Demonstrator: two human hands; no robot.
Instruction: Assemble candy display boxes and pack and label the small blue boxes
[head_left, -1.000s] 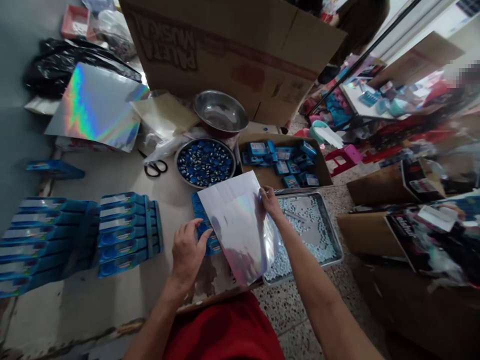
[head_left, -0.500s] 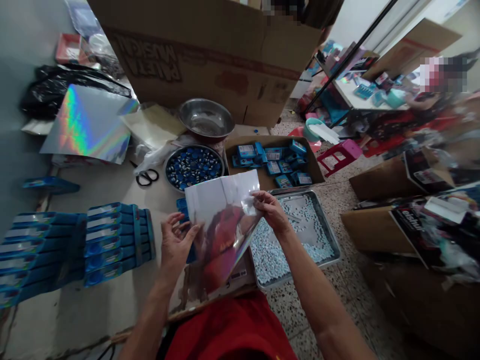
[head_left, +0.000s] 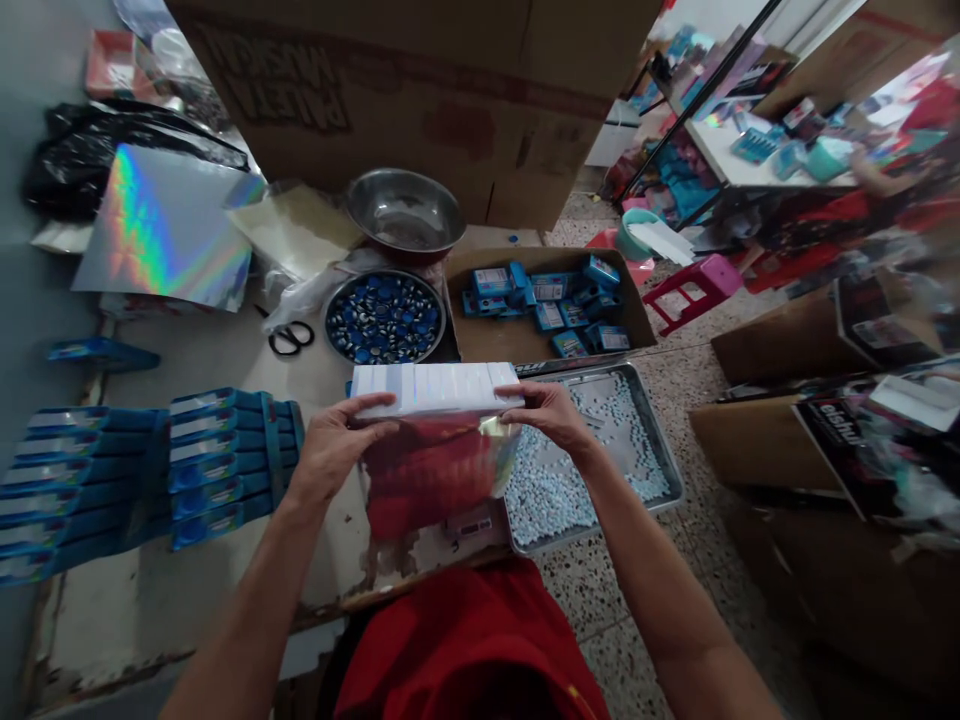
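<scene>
A silvery, mirror-like plastic sheet is in front of me, its front face reflecting red. The sheet bends along a pale, ridged upper strip, and a little blue shows at the left end; what lies beneath is mostly hidden. My left hand grips the sheet's left side between thumb and fingers. On the right side, my right hand pinches it at the bend. Beside my right forearm lies a metal tray of small pale-blue and white pieces. Behind the sheet is a round dish of blue and silver round pieces.
Stacked blue packs stand at the left, near black scissors. A cardboard tray holds small blue boxes. An empty steel bowl sits before a large carton. A pink stool stands on the floor; another person is beyond.
The sheet went from tilted and fairly flat to level and bent along its top. My left hand, formerly with spread fingers, now grips its left side; my right hand still holds the right.
</scene>
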